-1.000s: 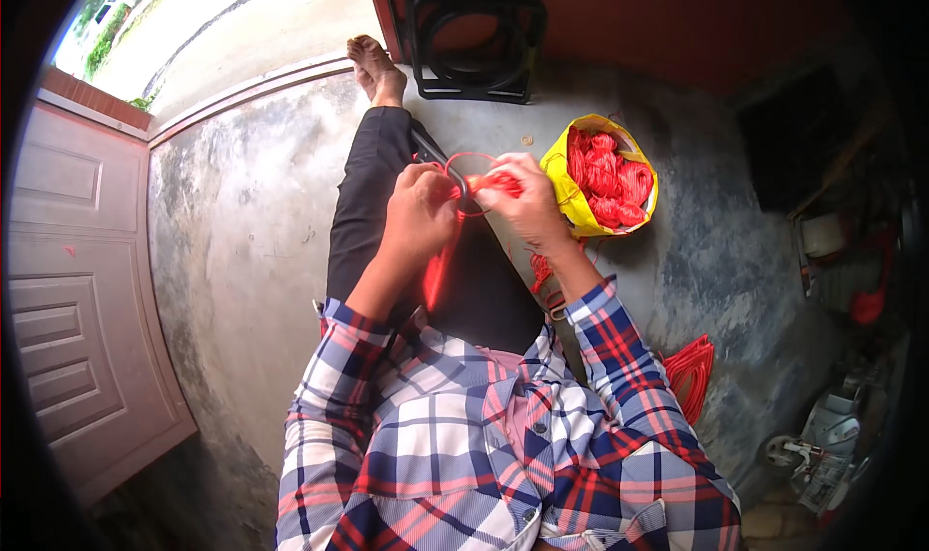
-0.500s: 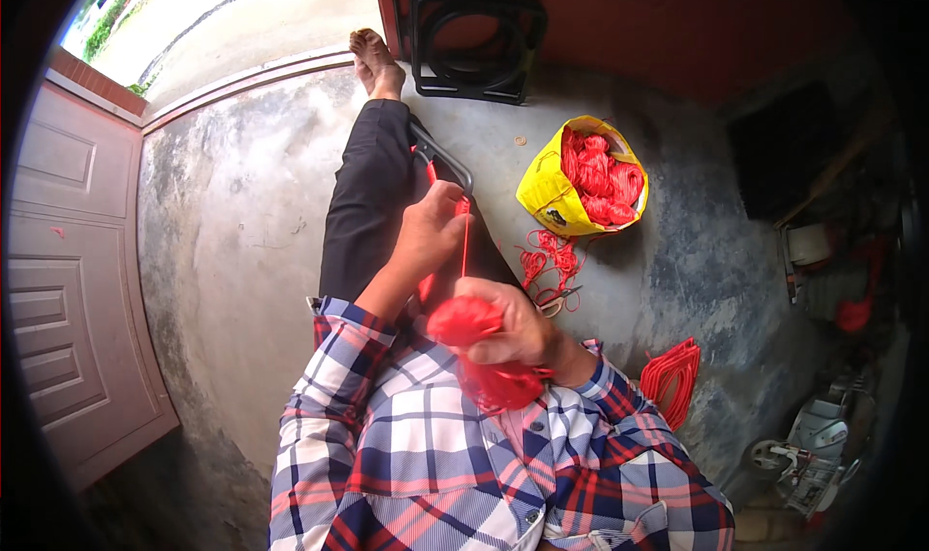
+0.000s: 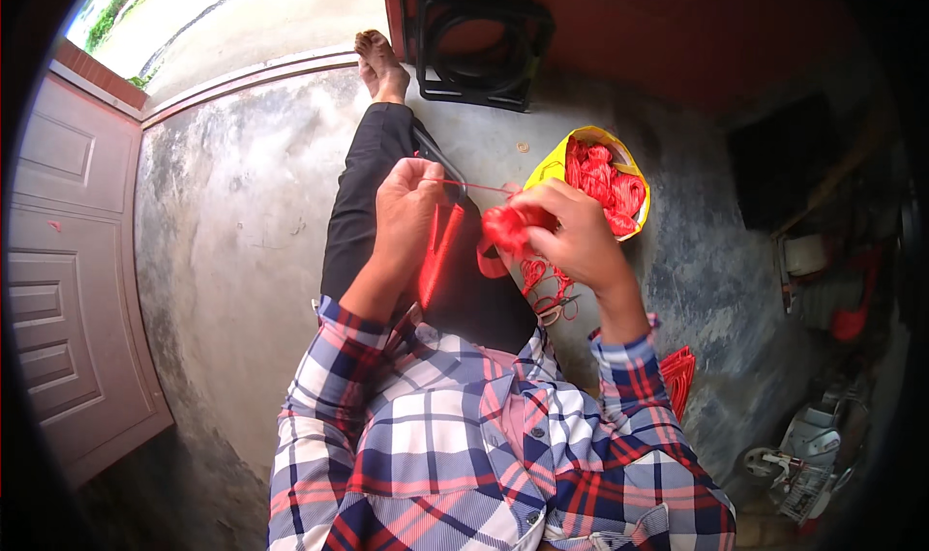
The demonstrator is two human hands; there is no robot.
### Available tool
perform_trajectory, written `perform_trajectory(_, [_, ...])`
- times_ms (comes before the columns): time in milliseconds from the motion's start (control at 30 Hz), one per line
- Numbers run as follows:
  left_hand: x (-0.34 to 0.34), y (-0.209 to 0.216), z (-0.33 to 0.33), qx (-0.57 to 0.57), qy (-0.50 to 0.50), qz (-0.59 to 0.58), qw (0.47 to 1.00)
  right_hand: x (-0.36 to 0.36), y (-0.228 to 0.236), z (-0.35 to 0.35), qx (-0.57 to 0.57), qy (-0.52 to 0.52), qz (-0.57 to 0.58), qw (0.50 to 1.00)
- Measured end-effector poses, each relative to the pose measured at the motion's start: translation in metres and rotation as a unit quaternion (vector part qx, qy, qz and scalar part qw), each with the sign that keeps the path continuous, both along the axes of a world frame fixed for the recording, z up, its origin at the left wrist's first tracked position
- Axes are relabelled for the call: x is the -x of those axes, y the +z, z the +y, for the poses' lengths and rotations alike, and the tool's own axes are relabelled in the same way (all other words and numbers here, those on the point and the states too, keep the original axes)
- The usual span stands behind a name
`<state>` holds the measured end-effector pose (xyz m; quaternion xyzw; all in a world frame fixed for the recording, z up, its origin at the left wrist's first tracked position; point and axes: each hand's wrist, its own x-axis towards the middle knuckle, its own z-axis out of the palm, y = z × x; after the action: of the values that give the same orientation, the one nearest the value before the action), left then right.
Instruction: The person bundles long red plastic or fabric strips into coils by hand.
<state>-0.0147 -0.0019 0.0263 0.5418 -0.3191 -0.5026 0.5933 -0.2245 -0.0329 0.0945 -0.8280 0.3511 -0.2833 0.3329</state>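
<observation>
My left hand [image 3: 404,208] is closed in a pinch on a thin red cord that runs taut to the right. In my right hand [image 3: 579,234] is a bunched hank of red cord [image 3: 513,228], blurred by motion, with a loop hanging below it. A narrow red woven strip [image 3: 441,256] hangs beside my left hand, over my dark trousers. Just past that hand, a grey metal bar frame [image 3: 440,156] lies along my leg, partly hidden. Beyond my right hand stands a yellow bag [image 3: 550,164] filled with red cord hanks [image 3: 605,178].
Loose red cord [image 3: 547,278] and scissors [image 3: 554,311] lie on the floor right of my leg. A coiled red bundle [image 3: 677,382] sits by my right elbow. A black frame stand [image 3: 476,48] leans at the far wall. Clutter lines the right side; a panelled door [image 3: 82,261] is left.
My right hand has swung up and away from my chest with the red hank, toward the yellow bag. My left hand has moved slightly left, and the cord now stretches sideways between both hands.
</observation>
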Motion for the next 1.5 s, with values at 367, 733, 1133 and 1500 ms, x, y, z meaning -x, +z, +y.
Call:
perform_trajectory(367, [-0.013,-0.012,-0.011,-0.049,0.002,-0.044,0.998,-0.055,-0.066,-0.005,-0.065,-0.069,-0.170,0.981])
perform_trajectory(733, [0.002,0.004,-0.006,-0.144,-0.109,0.042,0.983,0.019,-0.048,0.000,-0.410,-0.058,-0.549,0.726])
perform_trajectory(1133, [-0.007,-0.004,-0.011,-0.203,-0.180,0.151,0.951,0.162,-0.087,0.106,-0.512,-0.105,-0.557,0.645])
perform_trajectory(1500, [-0.003,-0.019,0.001,-0.219,-0.155,0.147,0.952,0.263,-0.145,0.146,-0.431,-0.344,-0.362,0.751])
